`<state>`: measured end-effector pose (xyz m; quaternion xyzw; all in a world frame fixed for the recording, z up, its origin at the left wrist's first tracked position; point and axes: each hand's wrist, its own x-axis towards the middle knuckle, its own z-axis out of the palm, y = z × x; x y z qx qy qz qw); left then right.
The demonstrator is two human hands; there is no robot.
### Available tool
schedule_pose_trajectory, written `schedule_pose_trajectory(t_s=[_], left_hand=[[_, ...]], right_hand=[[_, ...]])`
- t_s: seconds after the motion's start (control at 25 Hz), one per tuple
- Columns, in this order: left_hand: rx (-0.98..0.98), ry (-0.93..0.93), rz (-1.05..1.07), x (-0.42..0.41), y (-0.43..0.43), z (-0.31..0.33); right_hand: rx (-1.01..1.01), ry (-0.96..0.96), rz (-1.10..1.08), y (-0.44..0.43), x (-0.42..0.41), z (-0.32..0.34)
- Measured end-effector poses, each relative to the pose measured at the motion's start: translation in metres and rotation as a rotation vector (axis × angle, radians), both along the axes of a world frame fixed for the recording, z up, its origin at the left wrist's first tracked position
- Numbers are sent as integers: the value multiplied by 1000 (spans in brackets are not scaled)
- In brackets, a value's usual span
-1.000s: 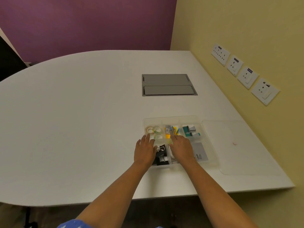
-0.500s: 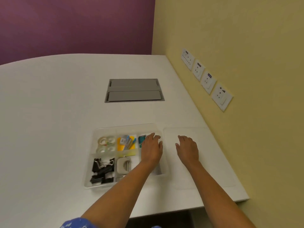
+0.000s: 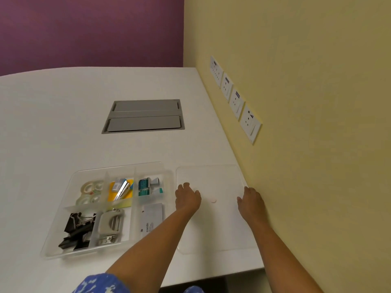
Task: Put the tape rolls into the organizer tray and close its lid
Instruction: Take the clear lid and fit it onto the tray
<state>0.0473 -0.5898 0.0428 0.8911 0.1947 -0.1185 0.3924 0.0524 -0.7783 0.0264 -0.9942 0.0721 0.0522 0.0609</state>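
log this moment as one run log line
tape rolls in organizer tray | lid off, flat beside tray | left hand, right hand on lid

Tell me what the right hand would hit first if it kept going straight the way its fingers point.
Probably the yellow wall; the right hand sits at the clear lid's right edge, fingers pointing up along it. Depth is unclear.
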Motion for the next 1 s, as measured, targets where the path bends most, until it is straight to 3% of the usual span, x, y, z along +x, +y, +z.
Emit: schedule_pose_trajectory(t_s=[0.16,0.32,0.52,0.72,0.92,1.0], left_hand=[[90,123,68,5,-4,-4],[21,191,175,9,-7,-5],[-77,164,323,17,-15,11],[20,57,405,25,-17,44],[-410,-154,344,29,-22,78],[-427,-239,283,27,-23,95]], right_hand=[[25,-9,8,-4,2,-6],[67,15,-27,-2,5,-9],[124,26,-94,0,9,-9],[200,-12,-164,3,11,-8],[421,-41,-276,5,15,-3],[587,-72,-360,4,20,3]])
